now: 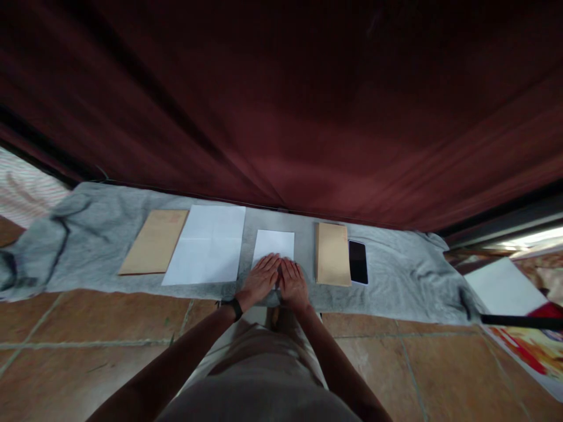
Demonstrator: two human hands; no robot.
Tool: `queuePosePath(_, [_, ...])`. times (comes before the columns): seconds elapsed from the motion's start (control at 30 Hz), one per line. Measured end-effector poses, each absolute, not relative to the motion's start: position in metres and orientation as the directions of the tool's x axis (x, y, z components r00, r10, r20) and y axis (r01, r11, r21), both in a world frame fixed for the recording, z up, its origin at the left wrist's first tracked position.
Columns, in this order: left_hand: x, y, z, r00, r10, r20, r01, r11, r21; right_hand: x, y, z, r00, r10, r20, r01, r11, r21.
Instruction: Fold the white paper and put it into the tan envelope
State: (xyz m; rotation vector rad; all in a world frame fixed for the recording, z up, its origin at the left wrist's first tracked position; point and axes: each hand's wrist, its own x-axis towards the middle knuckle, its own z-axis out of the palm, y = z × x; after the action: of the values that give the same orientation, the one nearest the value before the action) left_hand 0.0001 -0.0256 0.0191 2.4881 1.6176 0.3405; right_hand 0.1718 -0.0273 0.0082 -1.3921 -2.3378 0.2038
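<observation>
A small white sheet of paper (274,240), seemingly folded, lies in the middle of the grey cloth. My left hand (260,278) presses flat on its near part, fingers stretched out. Beside it, my right hand (292,282) also lies flat, at the paper's near right side, with the fingertips of both hands close together. The near edge of the paper is hidden under them. To the left rests a larger white sheet (209,243) with a faint crease across it. Brown envelopes (333,255) lie to the right of my hands.
Another brown envelope (153,241) lies at the far left, touching the large sheet. A dark-screened phone (358,262) sits right of the envelopes. Grey cloth (404,269) covers the narrow surface. Behind hangs a dark red curtain (285,117); tiled floor (431,369) is below.
</observation>
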Motion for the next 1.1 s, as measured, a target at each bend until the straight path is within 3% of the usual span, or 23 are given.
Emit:
queuePosePath(0.43, [0.009,0.026,0.015,0.452,0.885,0.113,0.849,-0.465,0.252,0.172,-0.035,0.009,-0.382,0.878,0.287,0.81,0.468,-0.354])
queuePosePath(0.63, [0.008,0.033,0.012,0.325,0.935,0.14,0.905,-0.35,0.24,0.171,-0.035,0.012,-0.361,0.887,0.288,0.818,0.45,-0.358])
queuePosePath(0.87, [-0.011,0.001,0.022,0.14,0.979,0.149,0.959,-0.172,0.226,0.172,-0.034,0.008,-0.351,0.894,0.278,0.829,0.435,-0.352])
queuePosePath(1.1, [-0.007,-0.055,0.019,0.25,0.959,0.136,0.945,-0.272,0.182,0.157,-0.011,0.006,-0.435,0.864,0.254,0.793,0.502,-0.346])
